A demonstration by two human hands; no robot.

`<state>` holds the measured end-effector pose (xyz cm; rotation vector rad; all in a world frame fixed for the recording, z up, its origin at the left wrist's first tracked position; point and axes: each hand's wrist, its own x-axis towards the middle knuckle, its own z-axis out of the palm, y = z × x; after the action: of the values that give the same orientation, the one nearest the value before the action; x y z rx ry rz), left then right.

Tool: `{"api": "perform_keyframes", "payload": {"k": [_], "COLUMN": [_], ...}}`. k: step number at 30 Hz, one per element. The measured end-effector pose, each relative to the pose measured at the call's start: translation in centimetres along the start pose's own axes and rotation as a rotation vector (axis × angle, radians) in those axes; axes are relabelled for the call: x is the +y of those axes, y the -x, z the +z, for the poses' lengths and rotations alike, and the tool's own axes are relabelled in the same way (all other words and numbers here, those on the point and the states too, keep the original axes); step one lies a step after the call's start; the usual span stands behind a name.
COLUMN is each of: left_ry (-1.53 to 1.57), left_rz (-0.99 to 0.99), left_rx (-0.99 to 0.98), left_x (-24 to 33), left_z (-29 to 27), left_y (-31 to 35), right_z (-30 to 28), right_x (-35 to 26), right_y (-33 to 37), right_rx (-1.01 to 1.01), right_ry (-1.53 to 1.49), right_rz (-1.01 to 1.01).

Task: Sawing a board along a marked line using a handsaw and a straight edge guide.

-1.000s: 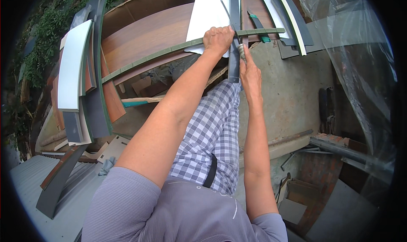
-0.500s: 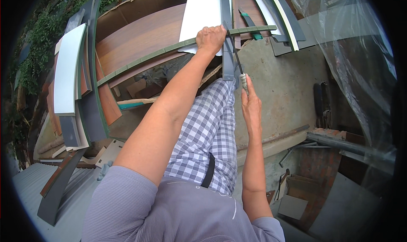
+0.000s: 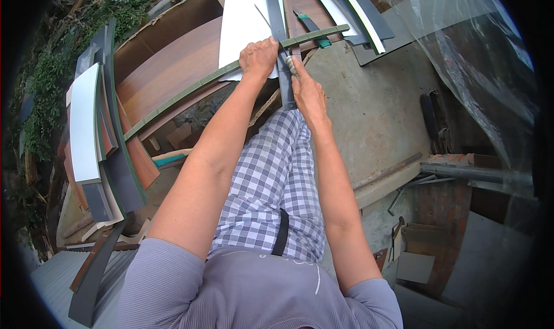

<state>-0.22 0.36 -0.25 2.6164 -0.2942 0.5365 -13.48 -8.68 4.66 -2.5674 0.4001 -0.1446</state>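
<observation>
My left hand (image 3: 258,58) is closed round a long narrow green strip (image 3: 186,93) marked with cross lines, pressing it down over a white board (image 3: 242,17). My right hand (image 3: 310,95) grips the cloth-wrapped handle (image 3: 291,67) of a thin saw. Its dark blade (image 3: 262,16) crosses the strip just right of my left hand and points away to the upper left. Beneath the crossing runs a dark grey bar (image 3: 287,92), its near end by my knee. Past the strip lies a black and green utility knife (image 3: 310,24).
Wood-grain boards (image 3: 167,58) and a cardboard box (image 3: 164,20) stand ahead. Stacked panels (image 3: 85,124) lean at the left. Clear plastic sheeting (image 3: 461,58) hangs at the right above a concrete floor (image 3: 369,115). A low ledge (image 3: 386,185) edges the floor.
My right hand has pushed the saw forward, bringing its handle close to my left hand and the blade out past the strip. The view has shifted slightly; my left hand keeps its hold.
</observation>
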Motion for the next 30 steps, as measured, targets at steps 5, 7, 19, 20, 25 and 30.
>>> {"api": "perform_keyframes", "payload": {"k": [5, 7, 19, 20, 25, 30], "left_ry": [0.017, 0.03, 0.022, 0.009, -0.004, -0.014], "left_rz": [-0.012, -0.028, -0.031, -0.031, -0.02, -0.002], "left_rx": [0.021, -0.034, -0.1, -0.112, -0.094, -0.015], "left_x": [0.1, 0.3, 0.5, 0.6, 0.3, 0.5], "left_z": [0.0, -0.1, -0.3, -0.3, -0.4, -0.2], "left_y": [0.2, 0.0, 0.1, 0.1, 0.1, 0.2], "right_z": [-0.9, -0.8, -0.7, -0.4, 0.0, 0.2], "right_x": [2.4, 3.6, 1.4, 1.2, -0.4, 0.6], "right_y": [5.4, 8.2, 2.8, 1.7, -0.9, 0.8], "right_rx": [-0.008, 0.031, 0.049, 0.076, 0.02, 0.035], "right_ry": [-0.162, -0.199, -0.145, -0.145, -0.106, -0.13], "right_rz": [0.046, 0.032, 0.02, -0.018, 0.021, 0.023]}}
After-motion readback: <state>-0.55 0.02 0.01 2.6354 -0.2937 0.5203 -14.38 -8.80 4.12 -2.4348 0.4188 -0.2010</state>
